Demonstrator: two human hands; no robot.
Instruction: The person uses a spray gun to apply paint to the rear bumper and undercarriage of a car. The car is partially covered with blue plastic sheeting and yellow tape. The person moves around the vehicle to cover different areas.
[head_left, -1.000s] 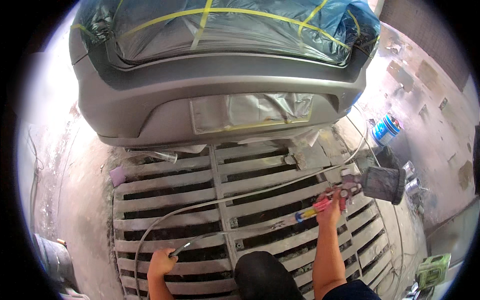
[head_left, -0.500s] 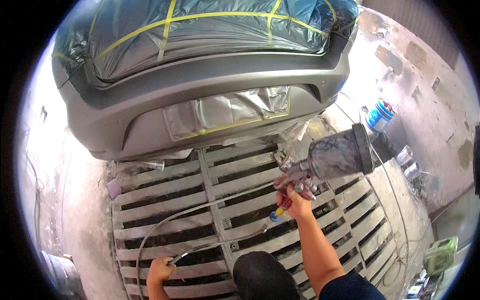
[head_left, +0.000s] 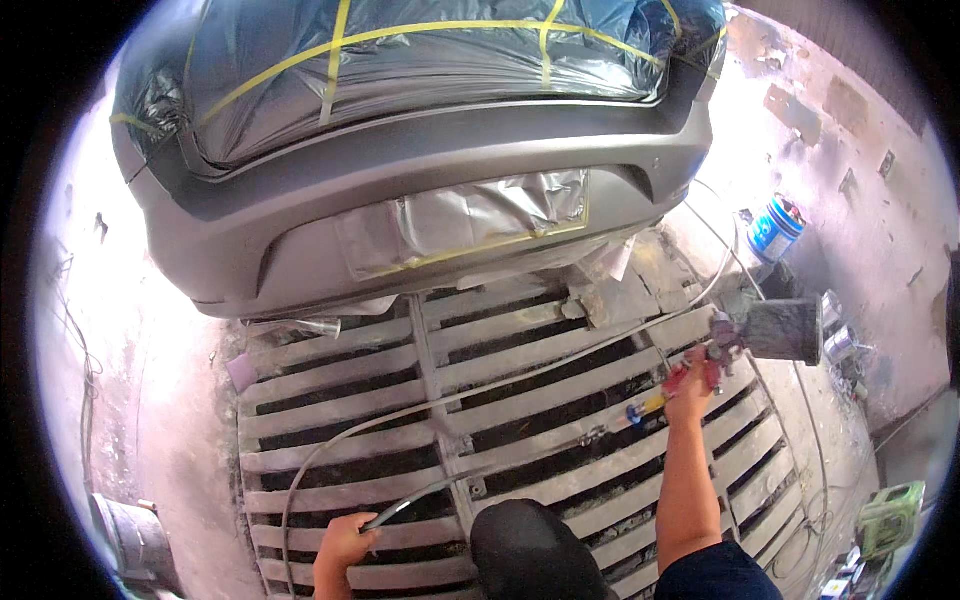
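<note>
My right hand [head_left: 688, 396], out to the right over the floor grating, is wrapped round the red-stained handle of a spray gun [head_left: 728, 348]. The gun's dark, paint-stained cup [head_left: 785, 331] sticks out sideways to the right. A blue and yellow fitting at its handle joins an air hose [head_left: 520, 455]. Lower left, my left hand [head_left: 346, 545] is closed round that hose, which stretches between the two hands. Ahead stands the car's rear bumper [head_left: 430, 160], matte grey. Silvery masking film [head_left: 490, 215] edged in yellow tape covers its middle recess.
Dark plastic sheeting [head_left: 420, 70] with yellow tape covers the car above the bumper. Slatted grating [head_left: 350, 415] forms the floor, and the hose loops across it. At right stand a blue-and-white bucket [head_left: 776, 229], metal cans [head_left: 838, 345] and a green box [head_left: 890, 520]. A grey drum [head_left: 130, 540] stands lower left.
My right hand has swung the spray gun to the right, farther from the bumper's middle. The hose between my hands has stretched out. My left hand has shifted only slightly and keeps its hold.
</note>
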